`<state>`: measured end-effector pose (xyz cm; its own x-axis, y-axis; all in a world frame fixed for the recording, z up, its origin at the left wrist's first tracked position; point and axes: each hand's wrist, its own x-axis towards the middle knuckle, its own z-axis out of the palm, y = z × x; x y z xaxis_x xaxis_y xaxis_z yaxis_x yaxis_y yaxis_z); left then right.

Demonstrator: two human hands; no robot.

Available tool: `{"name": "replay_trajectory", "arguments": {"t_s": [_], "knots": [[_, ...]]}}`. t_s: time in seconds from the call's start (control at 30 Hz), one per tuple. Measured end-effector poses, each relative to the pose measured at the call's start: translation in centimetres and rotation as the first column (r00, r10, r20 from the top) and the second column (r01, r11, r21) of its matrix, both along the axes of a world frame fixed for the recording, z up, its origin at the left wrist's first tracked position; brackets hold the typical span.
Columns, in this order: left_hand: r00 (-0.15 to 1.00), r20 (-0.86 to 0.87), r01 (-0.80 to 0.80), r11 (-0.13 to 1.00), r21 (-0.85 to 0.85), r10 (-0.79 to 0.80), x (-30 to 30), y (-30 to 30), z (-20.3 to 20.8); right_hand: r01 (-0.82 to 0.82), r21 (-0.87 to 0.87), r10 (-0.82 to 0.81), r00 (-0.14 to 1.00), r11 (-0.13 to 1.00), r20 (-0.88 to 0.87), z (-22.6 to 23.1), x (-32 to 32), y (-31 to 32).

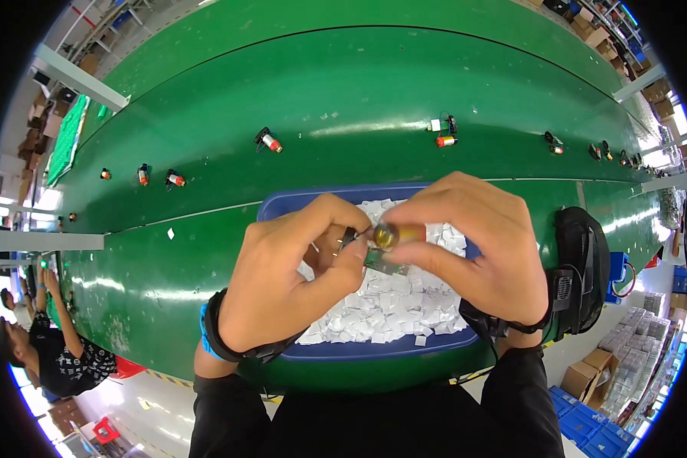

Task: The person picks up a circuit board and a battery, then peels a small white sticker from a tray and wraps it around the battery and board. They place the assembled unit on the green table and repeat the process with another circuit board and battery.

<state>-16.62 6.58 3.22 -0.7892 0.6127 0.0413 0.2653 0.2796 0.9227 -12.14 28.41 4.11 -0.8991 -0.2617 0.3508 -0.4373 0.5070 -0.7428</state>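
My left hand [294, 267] is closed in a pinch on a small black part [348, 237] with thin metal pins. My right hand [477, 248] grips a short cylinder [387, 235] between thumb and fingers, its shiny gold-coloured end turned toward my left fingertips. The cylinder's red and yellow side is partly hidden and smeared by motion. Both hands meet over a blue tray [389, 350] full of small white paper squares [382, 313]. Whether the black part and the cylinder are joined, I cannot tell.
Along the green work surface [343, 84] lie several small red-and-white cylinders with black parts, such as one unit [269, 140] and another [445, 140]. A black bag [580, 252] lies right of the tray. A person [61, 351] works at the far left.
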Motion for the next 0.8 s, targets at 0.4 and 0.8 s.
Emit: {"name": "replay_trajectory", "arguments": {"t_s": [0.4,0.8], "knots": [[0.979,0.197,0.057,0.998,0.004,-0.056,-0.5,0.2,0.8,0.031,0.038,-0.024,0.988,0.999,-0.151,0.1,-0.4,0.3],[0.821,0.527,0.023,0.936,0.352,-0.219,-1.1,-0.1,1.2,0.012,0.174,0.075,0.875,0.985,-0.479,0.3,0.2,-0.7]]}}
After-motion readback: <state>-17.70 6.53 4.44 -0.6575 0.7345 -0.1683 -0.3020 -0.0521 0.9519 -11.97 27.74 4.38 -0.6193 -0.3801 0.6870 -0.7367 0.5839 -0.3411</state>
